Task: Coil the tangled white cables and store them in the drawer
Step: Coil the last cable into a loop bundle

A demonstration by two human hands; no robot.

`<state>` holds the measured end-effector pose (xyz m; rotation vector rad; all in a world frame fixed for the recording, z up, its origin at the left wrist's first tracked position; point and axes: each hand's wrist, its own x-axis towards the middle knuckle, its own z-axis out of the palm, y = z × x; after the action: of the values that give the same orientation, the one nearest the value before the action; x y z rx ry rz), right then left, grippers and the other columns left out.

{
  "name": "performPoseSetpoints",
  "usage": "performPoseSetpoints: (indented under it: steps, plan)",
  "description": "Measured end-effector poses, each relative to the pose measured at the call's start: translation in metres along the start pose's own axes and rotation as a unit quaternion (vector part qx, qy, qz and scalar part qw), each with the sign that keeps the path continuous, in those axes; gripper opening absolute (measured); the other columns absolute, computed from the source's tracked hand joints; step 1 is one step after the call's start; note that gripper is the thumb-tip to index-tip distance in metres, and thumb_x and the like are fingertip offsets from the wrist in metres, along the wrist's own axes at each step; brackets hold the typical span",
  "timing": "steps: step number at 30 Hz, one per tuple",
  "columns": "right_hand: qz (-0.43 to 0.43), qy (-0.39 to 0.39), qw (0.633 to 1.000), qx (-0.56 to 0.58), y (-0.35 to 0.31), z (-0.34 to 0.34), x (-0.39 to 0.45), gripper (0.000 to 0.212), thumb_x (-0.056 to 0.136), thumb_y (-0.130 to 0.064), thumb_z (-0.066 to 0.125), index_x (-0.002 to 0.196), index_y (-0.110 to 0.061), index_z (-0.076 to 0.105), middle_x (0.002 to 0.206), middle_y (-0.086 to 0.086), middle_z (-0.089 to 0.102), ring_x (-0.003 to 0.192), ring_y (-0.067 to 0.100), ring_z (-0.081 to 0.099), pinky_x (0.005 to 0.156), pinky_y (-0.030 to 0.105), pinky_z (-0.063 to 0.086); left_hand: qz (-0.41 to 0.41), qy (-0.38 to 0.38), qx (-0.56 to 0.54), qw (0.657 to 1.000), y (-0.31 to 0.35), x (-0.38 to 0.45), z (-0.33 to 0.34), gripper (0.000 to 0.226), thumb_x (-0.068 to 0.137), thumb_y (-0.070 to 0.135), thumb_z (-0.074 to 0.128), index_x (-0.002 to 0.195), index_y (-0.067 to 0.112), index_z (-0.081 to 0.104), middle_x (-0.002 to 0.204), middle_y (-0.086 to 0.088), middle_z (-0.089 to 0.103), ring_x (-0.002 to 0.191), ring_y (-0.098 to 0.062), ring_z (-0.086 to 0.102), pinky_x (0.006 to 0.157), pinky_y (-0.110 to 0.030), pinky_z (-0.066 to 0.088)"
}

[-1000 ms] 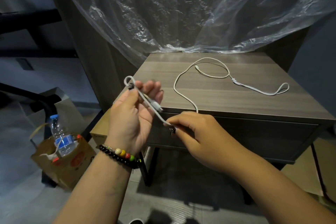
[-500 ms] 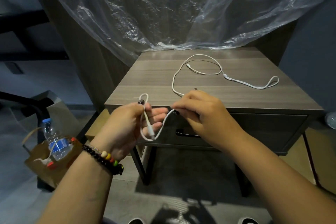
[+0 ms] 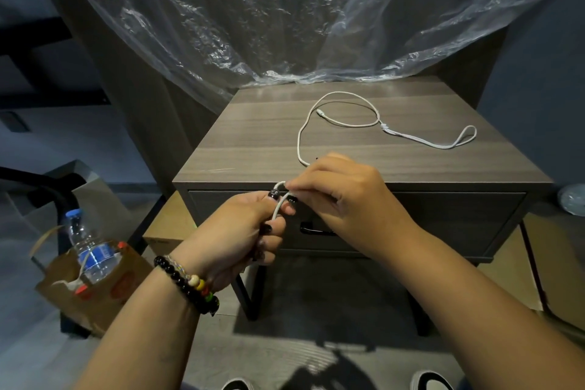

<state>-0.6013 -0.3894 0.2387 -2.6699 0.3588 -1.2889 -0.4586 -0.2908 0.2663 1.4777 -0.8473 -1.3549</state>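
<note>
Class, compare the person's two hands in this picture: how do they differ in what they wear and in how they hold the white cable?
The left hand has a beaded bracelet at its wrist; the right hand has a bare wrist. The left hand grips the white cable in a curled fist; the right hand pinches it at the fingertips. Both hold the same cable in front of the closed drawer.

Open room over the left half of the nightstand top. On the right half, a cable sprawled in loops with a knot. Along the back edge, a plastic sheet draped down onto the top. Straight in front of the shut drawer, both hands close together, partly covering the handle. Down left, a bag with a bottle.
</note>
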Motion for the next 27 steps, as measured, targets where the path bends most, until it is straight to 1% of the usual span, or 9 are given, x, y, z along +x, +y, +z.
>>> performPoseSetpoints:
  steps: [5,7,9,13,16,18,21,24,27]
  plan:
    - [0.043,-0.006,0.999,-0.024,0.003,-0.001,0.000,0.023,0.092,-0.016,0.058,0.111,-0.007,0.067,0.107,0.005,0.067,0.102,0.021,0.061,0.086,0.037,0.052,-0.040,-0.005,-0.042,0.998,0.002,0.001,-0.004,0.038,0.100,0.035,0.033,0.080,0.011,0.055,0.055,0.005,0.022,0.045,-0.007,0.014,0.039,-0.019,0.012]
    - [0.103,0.006,0.994,-0.048,0.007,-0.007,0.001,0.034,0.089,-0.017,0.056,0.121,-0.009,0.062,0.121,0.005,0.061,0.115,0.022,0.056,0.097,0.037,0.048,-0.034,-0.014,-0.077,0.996,0.003,0.000,-0.005,0.041,0.093,0.048,0.041,0.078,0.012,0.055,0.057,0.005,0.020,0.045,-0.007,0.013,0.041,-0.019,0.009]
    - [0.176,0.013,0.980,-0.090,0.017,-0.017,0.001,0.041,0.087,-0.017,0.055,0.127,-0.009,0.058,0.130,0.008,0.055,0.124,0.025,0.050,0.103,0.040,0.043,0.005,-0.014,-0.070,0.997,0.004,-0.002,-0.005,0.032,0.081,0.046,0.051,0.078,0.014,0.054,0.059,0.004,0.020,0.048,-0.008,0.011,0.042,-0.020,0.009]
    - [0.319,-0.120,0.909,-0.240,0.055,-0.046,0.000,0.041,0.098,-0.031,0.046,0.134,-0.014,0.053,0.149,0.005,0.041,0.144,0.023,0.024,0.117,0.043,0.016,0.056,-0.032,-0.148,0.987,0.004,-0.003,-0.006,0.028,0.082,0.040,0.049,0.072,0.015,0.053,0.053,0.006,0.017,0.043,-0.006,0.011,0.041,-0.020,0.006]
    - [0.352,-0.183,0.885,-0.243,0.078,-0.056,-0.006,0.037,0.099,-0.039,0.039,0.118,-0.016,0.061,0.135,0.005,0.054,0.135,0.025,0.039,0.112,0.047,0.026,0.072,-0.041,-0.163,0.983,0.004,-0.004,-0.008,0.030,0.084,0.040,0.048,0.070,0.015,0.054,0.052,0.006,0.019,0.041,-0.005,0.013,0.041,-0.019,0.007]
    - [0.368,-0.181,0.879,-0.243,0.085,-0.062,-0.007,0.037,0.097,-0.043,0.039,0.101,-0.014,0.061,0.121,0.007,0.060,0.115,0.029,0.052,0.100,0.045,0.039,0.082,-0.051,-0.155,0.983,0.004,-0.005,-0.009,0.030,0.085,0.039,0.047,0.070,0.014,0.054,0.052,0.006,0.020,0.041,-0.006,0.014,0.042,-0.019,0.007]
    - [0.389,-0.171,0.874,-0.237,0.091,-0.069,-0.008,0.034,0.095,-0.045,0.040,0.088,-0.016,0.057,0.115,0.010,0.062,0.105,0.031,0.054,0.089,0.041,0.042,0.089,-0.069,-0.131,0.985,0.006,-0.009,-0.009,0.030,0.085,0.038,0.046,0.071,0.013,0.052,0.052,0.004,0.021,0.041,-0.007,0.016,0.042,-0.021,0.008]
    - [0.405,-0.161,0.872,-0.224,0.099,-0.072,-0.009,0.039,0.095,-0.043,0.043,0.110,-0.013,0.064,0.125,0.010,0.060,0.114,0.031,0.053,0.097,0.043,0.042,0.096,-0.081,-0.089,0.988,0.008,-0.012,-0.006,0.030,0.085,0.038,0.045,0.070,0.013,0.052,0.053,0.002,0.021,0.044,-0.010,0.014,0.043,-0.023,0.009]
    - [0.335,-0.063,0.925,-0.165,0.092,-0.069,-0.006,0.043,0.094,-0.026,0.055,0.136,-0.017,0.052,0.144,0.004,0.049,0.138,0.021,0.037,0.114,0.040,0.031,0.117,-0.076,0.000,0.990,0.008,-0.016,-0.003,0.030,0.084,0.037,0.046,0.069,0.012,0.054,0.052,0.001,0.024,0.045,-0.012,0.016,0.043,-0.022,0.013]
